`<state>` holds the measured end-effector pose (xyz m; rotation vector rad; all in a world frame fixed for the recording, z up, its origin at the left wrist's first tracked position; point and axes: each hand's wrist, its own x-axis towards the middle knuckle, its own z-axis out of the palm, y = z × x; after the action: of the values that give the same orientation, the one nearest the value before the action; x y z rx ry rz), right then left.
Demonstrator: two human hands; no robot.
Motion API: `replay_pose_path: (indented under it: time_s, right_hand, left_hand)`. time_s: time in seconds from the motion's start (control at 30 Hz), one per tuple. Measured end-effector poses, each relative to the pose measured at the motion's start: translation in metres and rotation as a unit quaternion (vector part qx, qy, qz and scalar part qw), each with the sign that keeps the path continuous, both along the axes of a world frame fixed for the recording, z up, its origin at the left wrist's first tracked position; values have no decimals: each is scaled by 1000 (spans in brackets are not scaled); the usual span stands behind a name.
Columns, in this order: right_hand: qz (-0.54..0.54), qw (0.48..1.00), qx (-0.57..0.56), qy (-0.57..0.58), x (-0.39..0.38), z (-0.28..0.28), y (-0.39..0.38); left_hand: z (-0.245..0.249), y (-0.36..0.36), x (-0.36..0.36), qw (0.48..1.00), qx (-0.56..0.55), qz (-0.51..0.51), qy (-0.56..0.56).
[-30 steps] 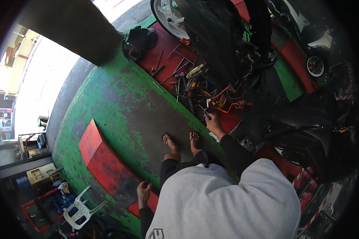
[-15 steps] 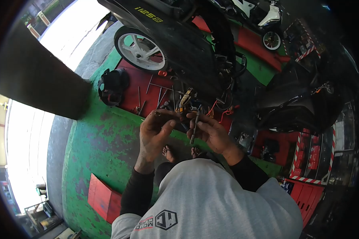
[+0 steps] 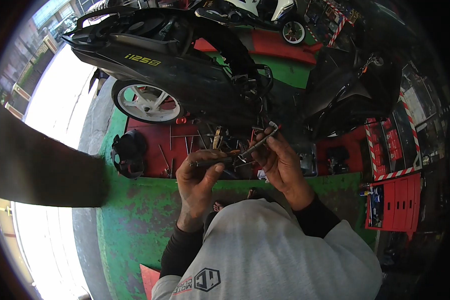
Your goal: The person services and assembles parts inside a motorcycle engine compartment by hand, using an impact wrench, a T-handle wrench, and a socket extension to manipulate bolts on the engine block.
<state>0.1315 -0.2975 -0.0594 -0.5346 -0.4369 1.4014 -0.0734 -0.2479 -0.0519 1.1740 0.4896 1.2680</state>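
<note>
My left hand (image 3: 197,177) is closed around a dark cylindrical piece (image 3: 210,162), thumb pressed up beneath it. Between the thumb and fingers of my right hand (image 3: 285,167) is a metal L-shaped wrench (image 3: 260,144). Its bent end points up and away, and its lower end comes close to the tip of the dark piece. Both hands are raised in front of my chest. Beyond them, a dark scooter (image 3: 150,55) with a white rear wheel (image 3: 149,104) stands over a red platform (image 3: 152,132).
Long-handled tools (image 3: 186,137) lie scattered on the platform near a dark bag-like object (image 3: 128,152). To the right are another dark scooter (image 3: 355,95) and a red drawer cabinet (image 3: 402,202). A thick pillar (image 3: 40,155) rises at left from the green floor (image 3: 135,220).
My view has swung, showing more of the scooter. The wrench in my right hand has turned from pointing down to slanting up and right. More of the dark piece shows in my left hand.
</note>
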Motion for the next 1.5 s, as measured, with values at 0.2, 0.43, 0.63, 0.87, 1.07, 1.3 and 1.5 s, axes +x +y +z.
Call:
replay_pose_path:
  time_s: [0.2,0.43,0.63,0.87,1.07,1.3,1.5]
  right_hand:
    - [-14,1000,-7,24,-6,0,0]
    - [10,993,-44,106,-8,-14,-6]
    - [138,981,-84,-110,24,-34,-12]
    - [178,951,-91,-235,59,-20,1]
    - [187,942,-40,-277,136,-46,38]
    - [29,949,-100,-298,290,-89,94]
    - [1,851,-213,-481,381,-156,176]
  left_hand:
    - [0,4,12,999,1,-5,32]
    - [-16,14,17,1000,-2,-2,16]
    - [-15,37,25,997,-53,-50,25]
    - [-21,72,61,962,-90,-216,140]
    - [-6,103,130,948,-48,-226,220]
    - [40,189,111,826,244,256,438]
    - [57,282,100,589,380,392,597]
